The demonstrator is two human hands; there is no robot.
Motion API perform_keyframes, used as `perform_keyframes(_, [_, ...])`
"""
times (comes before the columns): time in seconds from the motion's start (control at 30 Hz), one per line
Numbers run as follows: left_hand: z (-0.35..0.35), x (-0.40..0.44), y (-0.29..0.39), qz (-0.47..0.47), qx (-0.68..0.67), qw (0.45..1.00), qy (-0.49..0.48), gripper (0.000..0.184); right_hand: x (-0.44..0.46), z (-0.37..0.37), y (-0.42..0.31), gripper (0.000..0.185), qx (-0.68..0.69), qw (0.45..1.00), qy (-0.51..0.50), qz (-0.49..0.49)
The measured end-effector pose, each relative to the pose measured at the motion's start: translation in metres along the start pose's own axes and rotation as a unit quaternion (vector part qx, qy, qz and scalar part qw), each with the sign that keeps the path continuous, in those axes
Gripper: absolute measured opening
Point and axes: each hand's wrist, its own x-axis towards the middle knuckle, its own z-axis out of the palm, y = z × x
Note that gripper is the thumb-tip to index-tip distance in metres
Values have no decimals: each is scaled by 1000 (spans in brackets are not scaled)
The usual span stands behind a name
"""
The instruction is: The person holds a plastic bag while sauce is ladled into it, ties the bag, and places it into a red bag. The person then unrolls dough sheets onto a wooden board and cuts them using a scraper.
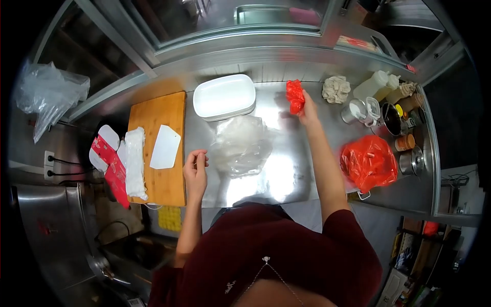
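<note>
Steel counter (296, 156), crumpled red plastic bag (294, 95) at far side.
Probably light, slippery: grip it bunched. Right hand (309, 110) pinches it; left hand (195, 172) half-curled, seemingly empty.

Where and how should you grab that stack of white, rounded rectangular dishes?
Probably by both short ends of the stack of white dishes, coming from left and right together: it's longer sideways, and crumpled clear plastic lies along its near side. The right hand holds crumpled red plastic, so that should go down first.
</note>
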Motion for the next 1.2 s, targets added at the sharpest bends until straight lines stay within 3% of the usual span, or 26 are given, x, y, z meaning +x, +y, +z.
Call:
perform_keyframes(0.2, [10, 5, 15, 21, -7, 1000, -17, 17, -14, 10, -16, 27, 80, 995, -37, -54])
perform_keyframes(0.3, [14, 16, 14, 37, -23, 999, -33, 17, -78, 50, -35, 23, 73, 991, -55, -99])
perform_keyframes(0.47, [26, 25, 31, 46, -45, 994, -93, 16, -161, 91, -48, 22, 69, 992, -37, -95])
perform_keyframes(0.6, [42, 23, 51, 76, -9, 986, -148, 15, -208, 105, -35, 18, -13, 993, -58, -100])
perform_keyframes(0.67, [56, 18, 51, 98, -101, 970, -200, 15, -230, 106, -34, 18, -9, 997, -59, -57])
perform_keyframes(0.8, [97, -2, 80, 163, -98, 920, -342, 18, -292, 91, -44, 21, 11, 998, -41, -51])
perform_keyframes(0.93, [138, -54, 104, 127, -137, 851, -490, 16, -368, 54, -61, 19, 39, 992, 23, -115])
perform_keyframes(1.03, [179, -122, 112, 128, -139, 803, -566, 14, -432, 9, -70, 20, 36, 977, 103, -182])
perform_keyframes(1.13, [218, -210, 117, 160, -155, 721, -656, 11, -516, -31, -81, 20, 29, 955, 181, -234])
perform_keyframes(1.2, [248, -279, 115, 131, -188, 668, -708, 10, -576, -70, -80, 20, 12, 939, 234, -253])
